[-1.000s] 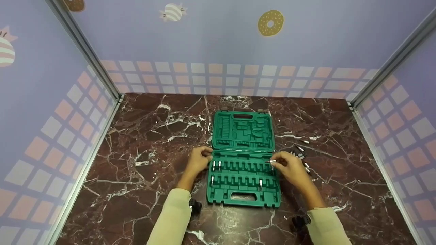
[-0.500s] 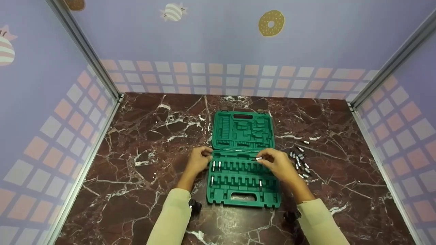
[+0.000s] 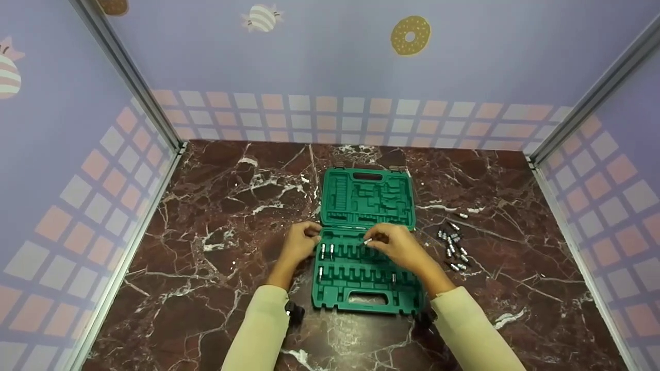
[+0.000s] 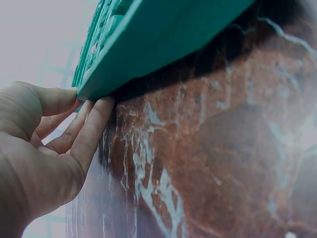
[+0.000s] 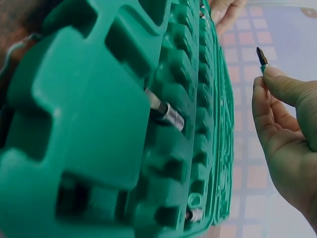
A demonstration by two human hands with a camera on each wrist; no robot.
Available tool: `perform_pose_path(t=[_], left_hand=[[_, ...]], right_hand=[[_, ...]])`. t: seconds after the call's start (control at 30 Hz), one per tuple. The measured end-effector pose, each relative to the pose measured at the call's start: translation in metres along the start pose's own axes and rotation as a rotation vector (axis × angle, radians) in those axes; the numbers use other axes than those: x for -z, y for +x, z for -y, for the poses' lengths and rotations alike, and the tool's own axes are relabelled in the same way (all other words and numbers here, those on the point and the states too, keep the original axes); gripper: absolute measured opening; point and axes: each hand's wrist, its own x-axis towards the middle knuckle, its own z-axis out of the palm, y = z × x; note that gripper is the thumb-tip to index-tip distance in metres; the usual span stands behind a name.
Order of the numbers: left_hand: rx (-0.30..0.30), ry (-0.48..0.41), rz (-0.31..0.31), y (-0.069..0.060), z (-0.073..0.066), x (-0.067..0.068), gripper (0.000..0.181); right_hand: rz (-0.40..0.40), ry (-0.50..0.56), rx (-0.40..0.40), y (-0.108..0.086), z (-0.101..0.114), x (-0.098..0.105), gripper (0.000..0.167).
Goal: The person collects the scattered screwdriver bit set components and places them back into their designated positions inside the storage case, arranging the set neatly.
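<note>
While the left hand steadies the green case by its side edge, thumb and fingertips gripping at the border, all eyes go to the right hand, up over the row of slots nearer the lid, curled in with thumb and fingers pinching one small driver bit. Tidy hold, too: dark tip poking clear of the fingertips, the rest mostly covered. And that bit is off the plastic, hanging above the middle of the row! What it calls for, I'd say, is a turn of the wrist to line it up with a slot, matching how the seated bits lie at the row's left end, then one straight press with a fingertip. Rush it and it could skew across the ribs. Best hold that left grip firm, as the case looks light enough to slide, with the loose bits lying clustered to its right
</note>
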Motion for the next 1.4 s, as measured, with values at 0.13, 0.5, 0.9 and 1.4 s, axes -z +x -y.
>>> perform_pose_path(t=[0.13,0.5,0.9,1.4], left_hand=[[0.010,-0.009,0.004,-0.001,-0.001,0.000,0.020],[0.007,-0.003,-0.001,0.000,0.000,0.000,0.020],[0.002,0.017,-0.010,0.001,0.000,0.000,0.018],[-0.027,0.025,-0.010,0.002,0.000,0.000,0.018]], right_hand=[[0.040,0.006,0.029,0.008,0.002,-0.005,0.015],[0.139,-0.039,0.046,0.028,0.006,-0.019,0.012],[0.199,-0.069,0.008,0.045,0.014,-0.034,0.008],[0.238,-0.134,0.073,0.050,0.018,-0.039,0.013]])
